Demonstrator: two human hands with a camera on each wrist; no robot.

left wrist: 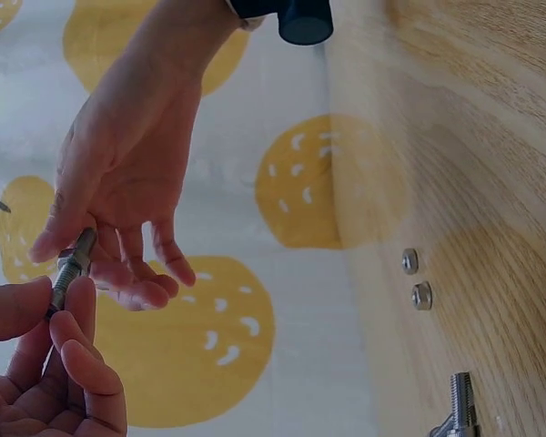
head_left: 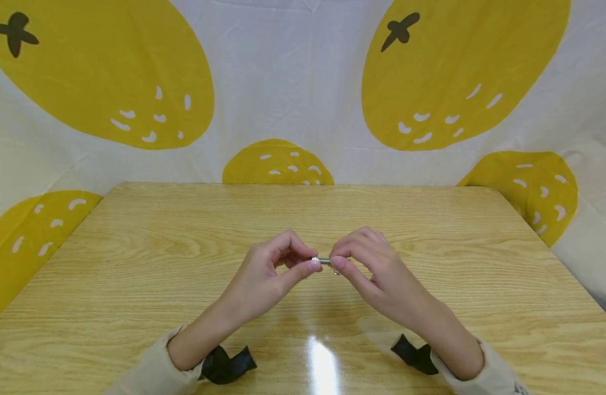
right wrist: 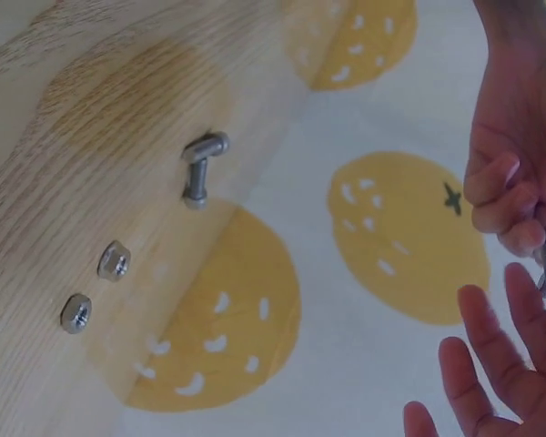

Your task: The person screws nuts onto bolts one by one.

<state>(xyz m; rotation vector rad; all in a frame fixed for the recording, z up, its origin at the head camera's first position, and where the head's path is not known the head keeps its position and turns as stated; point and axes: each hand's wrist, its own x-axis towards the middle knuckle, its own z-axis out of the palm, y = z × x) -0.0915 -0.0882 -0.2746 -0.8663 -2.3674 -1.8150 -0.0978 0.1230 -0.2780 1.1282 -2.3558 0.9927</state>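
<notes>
Left hand [head_left: 264, 277]: fingers curled, thumb and fingertips pinching one end of a bolt [head_left: 325, 261].
Right hand [head_left: 384, 271]: thumb and forefinger closed about the other end; remaining fingers loosely extended.
Bolt: raised above the worktop [head_left: 184, 219], between both hands, with a nut [left wrist: 69, 261] around its shank.
Worktop: wood-grained, bearing two loose nuts [right wrist: 116, 261] near two loose bolts [right wrist: 197, 182].

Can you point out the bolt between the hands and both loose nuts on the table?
Bolt [left wrist: 67, 275], left wrist view: threaded shank.
Upper nut [right wrist: 114, 261], right wrist view: middle of its visible side.
Lower nut [right wrist: 75, 313], right wrist view: middle of its visible side.
</notes>
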